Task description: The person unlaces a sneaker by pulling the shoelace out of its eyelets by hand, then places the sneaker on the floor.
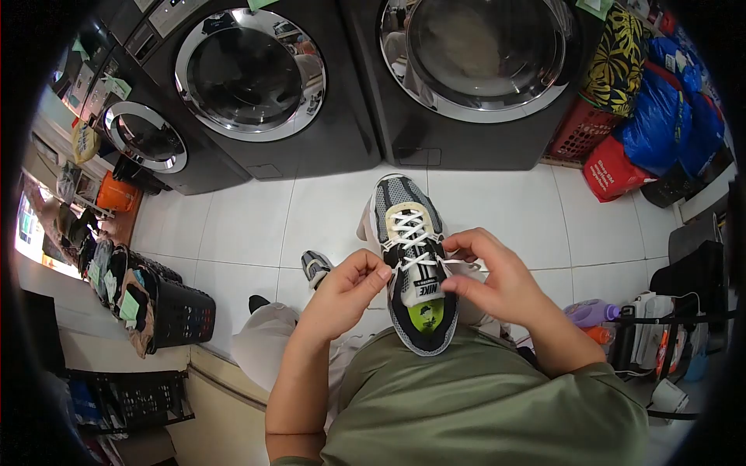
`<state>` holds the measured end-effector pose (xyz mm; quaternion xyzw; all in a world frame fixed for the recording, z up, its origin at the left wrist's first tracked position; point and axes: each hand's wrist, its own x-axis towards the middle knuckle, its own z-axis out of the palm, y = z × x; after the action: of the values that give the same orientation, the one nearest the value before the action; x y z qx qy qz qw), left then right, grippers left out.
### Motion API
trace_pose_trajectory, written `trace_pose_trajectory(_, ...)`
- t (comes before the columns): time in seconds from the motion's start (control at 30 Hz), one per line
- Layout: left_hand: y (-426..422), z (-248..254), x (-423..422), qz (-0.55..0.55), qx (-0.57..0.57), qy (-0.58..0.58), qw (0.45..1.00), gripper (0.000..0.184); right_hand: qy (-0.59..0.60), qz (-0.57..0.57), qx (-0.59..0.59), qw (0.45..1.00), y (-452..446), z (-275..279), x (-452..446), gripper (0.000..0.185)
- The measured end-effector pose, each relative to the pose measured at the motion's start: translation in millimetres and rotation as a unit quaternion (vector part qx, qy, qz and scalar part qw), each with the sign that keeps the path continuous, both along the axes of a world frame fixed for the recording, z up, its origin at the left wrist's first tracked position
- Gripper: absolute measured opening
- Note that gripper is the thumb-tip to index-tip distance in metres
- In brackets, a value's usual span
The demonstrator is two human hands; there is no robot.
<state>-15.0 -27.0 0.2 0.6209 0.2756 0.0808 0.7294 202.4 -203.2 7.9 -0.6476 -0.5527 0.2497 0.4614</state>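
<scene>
A grey and black Nike sneaker (398, 200) with white laces rests in front of my body, toe pointing away and the lime-green insole (424, 316) showing. The white shoelace (413, 227) criss-crosses over the tongue (423, 290). At the shoe's left edge my left hand (351, 293) is closed in a pinch on the shoelace by the eyelets. My right hand (497, 273) is at the right edge, thumb and forefinger apart, with the forefinger near the upper eyelets. A loose lace end passes between them toward the palm.
A second sneaker (315, 268) stands on the white tiled floor (505, 202) to the left. Front-loading washing machines (330, 101) line the far side. A black laundry basket (183, 313) is at left; blue bags (657, 124) and a red bag (610, 171) are at right.
</scene>
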Motion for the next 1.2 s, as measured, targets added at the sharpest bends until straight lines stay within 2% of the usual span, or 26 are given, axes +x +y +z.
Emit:
trace_pose_trajectory(0.03, 0, 0, -1, -0.008, 0.0, 0.011, 1.0, 0.011, -0.028, -0.003, 0.024, 0.999, 0, 0, -4, 0.056)
trace_pose_trajectory(0.13, -29, 4, 9, 0.079, 0.106, -0.1, 0.986, 0.016, -0.101, -0.014, 0.065, 0.993, 2, 1, -16, 0.061)
trace_pose_trajectory(0.23, -45, 5, 12, 0.078, 0.215, -0.034, 0.973, 0.027, -0.015, -0.044, 0.039, 0.998, 3, -8, -23, 0.055)
trace_pose_trajectory(0.27, -46, 12, 11, 0.048, 0.359, 0.002, 0.932, 0.033, -0.017, -0.048, 0.038, 0.998, 2, -8, -23, 0.053)
trace_pose_trajectory(0.37, -48, -6, 12, 0.065, 0.462, -0.013, 0.884, 0.036, -0.023, -0.056, 0.035, 0.998, 0, -7, -22, 0.049)
trace_pose_trajectory(0.47, -49, 1, 9, 0.054, 0.475, -0.032, 0.878, 0.03, -0.044, -0.06, 0.039, 0.997, -1, -5, -21, 0.047)
trace_pose_trajectory(0.53, -44, -16, 1, 0.095, 0.268, -0.067, 0.956, 0.024, -0.062, -0.066, 0.042, 0.995, -1, -7, -16, 0.046)
trace_pose_trajectory(0.57, -40, -23, -4, 0.115, 0.158, -0.083, 0.977, 0.022, -0.033, -0.062, 0.03, 0.997, -2, -7, -14, 0.045)
trace_pose_trajectory(0.63, -31, -21, -12, 0.104, 0.176, -0.032, 0.978, 0.017, 0.023, -0.053, 0.006, 0.998, -3, -7, -10, 0.043)
trace_pose_trajectory(0.8, -20, -16, -16, 0.08, 0.202, -0.014, 0.976, 0.018, 0.012, -0.014, 0.011, 1.0, -1, -4, -5, 0.04)
trace_pose_trajectory(0.9, -17, -5, 1, 0.149, 0.1, -0.068, 0.981, 0.019, 0.021, -0.007, 0.057, 0.998, 7, -6, -1, 0.033)
trace_pose_trajectory(0.93, -8, -7, 5, 0.163, 0.108, -0.069, 0.978, 0.015, 0.004, -0.011, 0.058, 0.998, 12, -4, 5, 0.029)
trace_pose_trajectory(1.0, 6, -5, 20, 0.131, 0.27, -0.063, 0.952, 0.012, -0.038, -0.046, 0.055, 0.997, 27, 2, 12, 0.017)
trace_pose_trajectory(1.03, 13, -3, 28, 0.114, 0.348, -0.061, 0.928, 0.011, -0.055, -0.032, 0.055, 0.997, 35, 3, 17, 0.017)
trace_pose_trajectory(1.2, 18, 15, 45, 0.004, 0.442, -0.04, 0.896, 0.01, -0.083, 0.028, 0.045, 0.995, 62, 0, 29, 0.013)
